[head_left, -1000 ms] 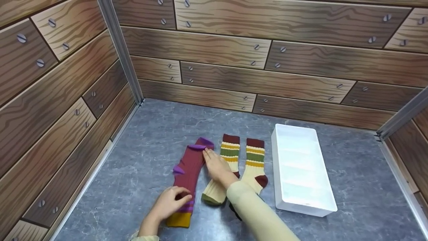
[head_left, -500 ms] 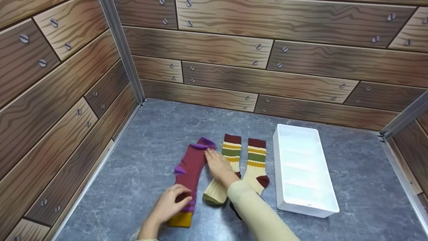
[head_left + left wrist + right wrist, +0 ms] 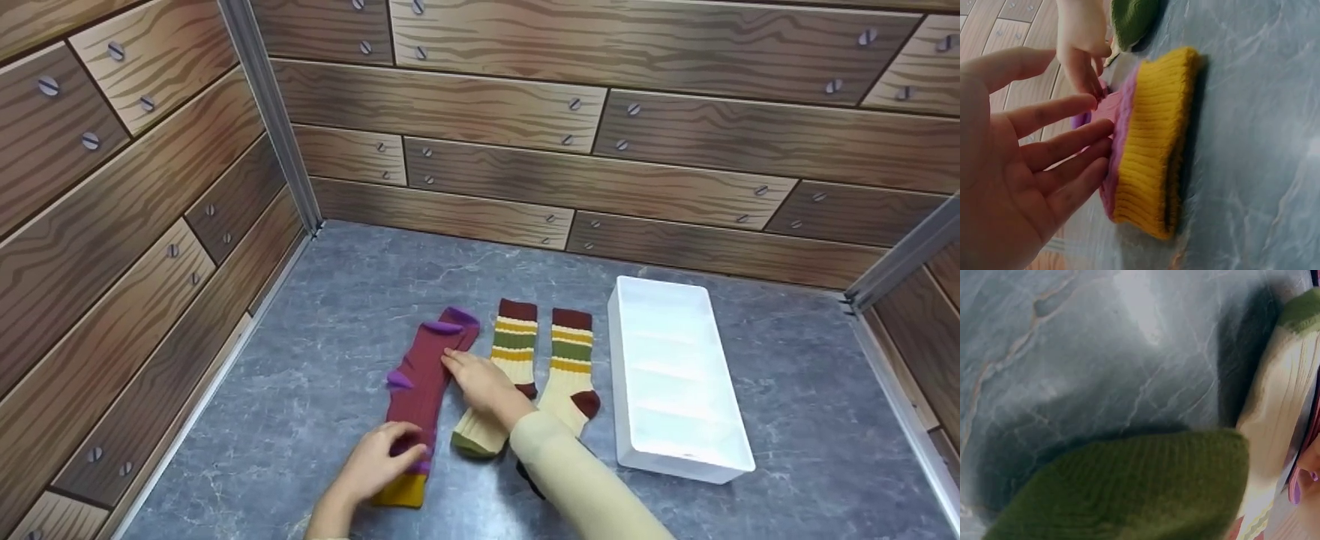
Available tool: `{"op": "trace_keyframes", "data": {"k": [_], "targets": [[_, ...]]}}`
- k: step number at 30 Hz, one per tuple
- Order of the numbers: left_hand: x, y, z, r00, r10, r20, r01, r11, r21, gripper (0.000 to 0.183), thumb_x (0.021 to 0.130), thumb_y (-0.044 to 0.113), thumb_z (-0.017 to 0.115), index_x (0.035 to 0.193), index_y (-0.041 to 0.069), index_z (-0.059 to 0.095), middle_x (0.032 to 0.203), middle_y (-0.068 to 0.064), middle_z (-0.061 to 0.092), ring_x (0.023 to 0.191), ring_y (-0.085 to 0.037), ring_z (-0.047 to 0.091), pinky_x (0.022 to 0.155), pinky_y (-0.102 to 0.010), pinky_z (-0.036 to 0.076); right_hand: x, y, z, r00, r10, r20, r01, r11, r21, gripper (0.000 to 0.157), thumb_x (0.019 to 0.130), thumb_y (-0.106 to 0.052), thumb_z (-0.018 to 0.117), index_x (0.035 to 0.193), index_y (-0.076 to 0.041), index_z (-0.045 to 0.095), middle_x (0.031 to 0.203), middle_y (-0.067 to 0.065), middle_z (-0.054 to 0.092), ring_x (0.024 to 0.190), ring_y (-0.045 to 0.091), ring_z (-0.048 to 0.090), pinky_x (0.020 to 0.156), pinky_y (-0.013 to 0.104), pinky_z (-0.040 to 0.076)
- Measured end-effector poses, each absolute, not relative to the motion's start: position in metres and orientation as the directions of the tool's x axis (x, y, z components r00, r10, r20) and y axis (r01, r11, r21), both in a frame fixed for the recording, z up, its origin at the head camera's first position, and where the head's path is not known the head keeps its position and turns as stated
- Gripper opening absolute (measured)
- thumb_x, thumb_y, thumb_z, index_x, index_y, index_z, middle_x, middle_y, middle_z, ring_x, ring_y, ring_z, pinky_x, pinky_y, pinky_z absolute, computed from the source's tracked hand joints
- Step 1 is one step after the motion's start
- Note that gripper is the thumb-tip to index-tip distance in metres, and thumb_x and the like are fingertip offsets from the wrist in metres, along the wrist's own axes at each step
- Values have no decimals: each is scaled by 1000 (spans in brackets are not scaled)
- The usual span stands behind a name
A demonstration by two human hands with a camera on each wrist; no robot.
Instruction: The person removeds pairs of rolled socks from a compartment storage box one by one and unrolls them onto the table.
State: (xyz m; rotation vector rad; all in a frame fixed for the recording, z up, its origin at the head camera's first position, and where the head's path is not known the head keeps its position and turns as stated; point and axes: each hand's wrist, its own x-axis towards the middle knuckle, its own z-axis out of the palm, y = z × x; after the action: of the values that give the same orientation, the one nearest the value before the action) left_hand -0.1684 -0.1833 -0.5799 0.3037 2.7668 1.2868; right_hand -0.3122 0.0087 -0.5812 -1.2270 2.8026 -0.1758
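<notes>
A pair of maroon socks (image 3: 420,394) lies layered on the grey surface, with purple toes and heels and a mustard cuff (image 3: 1154,140). My left hand (image 3: 379,461) is at the cuff end, fingers loosely bent and touching the purple-striped part; in the left wrist view its fingers (image 3: 1075,140) are spread and grip nothing. Higher up, my right hand (image 3: 484,382) rests its extended fingertips on the socks' right edge. Beneath and beside my right forearm lie two cream striped socks, the left one (image 3: 515,341) partly covered by that hand, the other (image 3: 572,351) partly hidden by the sleeve.
To the right stands a white divided tray (image 3: 679,375), its long side beside the cream socks. Wood-patterned walls (image 3: 480,161) enclose the grey floor (image 3: 300,360) at the left, back and right. A green sock toe (image 3: 1145,489) fills the near part of the right wrist view.
My right hand has slid down along the maroon socks' right edge, away from the purple toes. My left hand stays near the cuff, and the socks lie almost as before.
</notes>
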Motion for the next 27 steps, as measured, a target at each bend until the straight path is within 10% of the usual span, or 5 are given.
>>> {"op": "trace_keyframes", "data": {"k": [12, 27], "targets": [[-170, -212, -568, -999, -45, 6, -28, 717, 696, 34, 87, 26, 68, 107, -2, 65, 89, -9, 68, 80, -25, 65, 74, -43, 52, -293, 0, -576, -633, -773, -37, -759, 630, -165, 56, 86, 7, 52, 141, -5, 45, 144, 12, 43, 133, 27, 39, 110, 37, 29], [-180, -242, -558, -947, -280, -160, -322, 808, 493, 63, 96, 45, 47, 129, -9, 50, 128, -30, 52, 116, -48, 46, 93, -61, 38, -256, -30, -574, -507, -862, -1, -857, 504, 112, 46, 89, -15, 60, 134, -12, 54, 128, 1, 57, 111, 18, 49, 91, 29, 41]]}}
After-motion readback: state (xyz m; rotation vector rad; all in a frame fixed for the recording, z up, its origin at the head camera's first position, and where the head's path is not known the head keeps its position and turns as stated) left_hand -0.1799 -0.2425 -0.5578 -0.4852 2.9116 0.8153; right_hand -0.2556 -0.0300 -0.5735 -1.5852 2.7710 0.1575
